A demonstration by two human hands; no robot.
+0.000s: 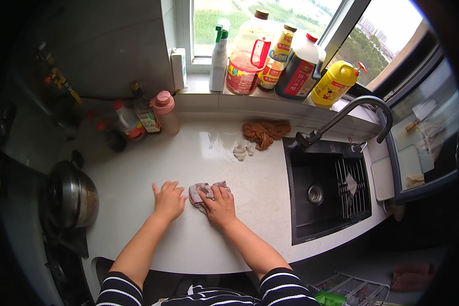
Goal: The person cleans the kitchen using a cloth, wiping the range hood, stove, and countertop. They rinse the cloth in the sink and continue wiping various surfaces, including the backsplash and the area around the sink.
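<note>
My right hand (220, 208) presses a crumpled greyish-pink cloth (199, 192) onto the white countertop (188, 245), its fingers curled over the fabric. Just left of it, my left hand (169, 201) is at the counter with fingers apart, holding nothing. A small gap separates that hand from the cloth. Farther back lie a crumpled brown cloth (262, 133) and a small whitish rag (243, 150), beside a wet, shiny patch.
A black sink (311, 224) with a grey faucet (336, 122) is at the right. A lidded metal pot (71, 196) sits at the left. Bottles and a pink-lidded cup (164, 109) stand at the back left. On the sill are a spray bottle (219, 61) and several large bottles.
</note>
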